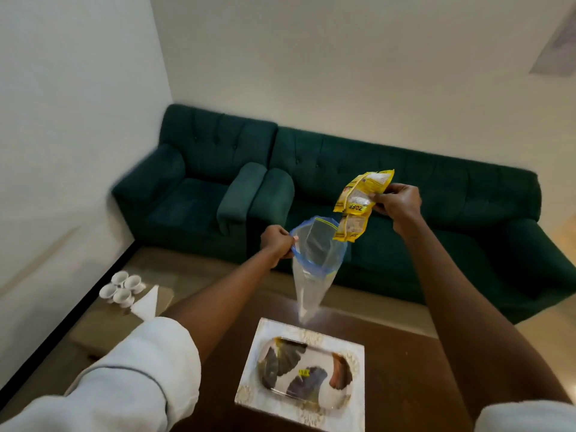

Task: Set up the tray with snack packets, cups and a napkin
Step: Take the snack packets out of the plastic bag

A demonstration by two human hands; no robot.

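Note:
My left hand (277, 244) pinches the blue rim of a clear plastic zip bag (314, 269) that hangs open above the table. My right hand (397, 204) holds a strip of yellow snack packets (361, 202) just above and to the right of the bag's mouth, its lowest packet at the rim. Below, a patterned tray (304, 372) lies on a white mat (258, 347) on the brown table. Several white cups (123, 288) and a folded white napkin (146, 302) sit on a low side table at the left.
A dark green armchair (199, 188) and matching sofa (436, 213) stand behind the table against the white wall. The beige side table (103, 325) stands between the left wall and the brown table (405, 385).

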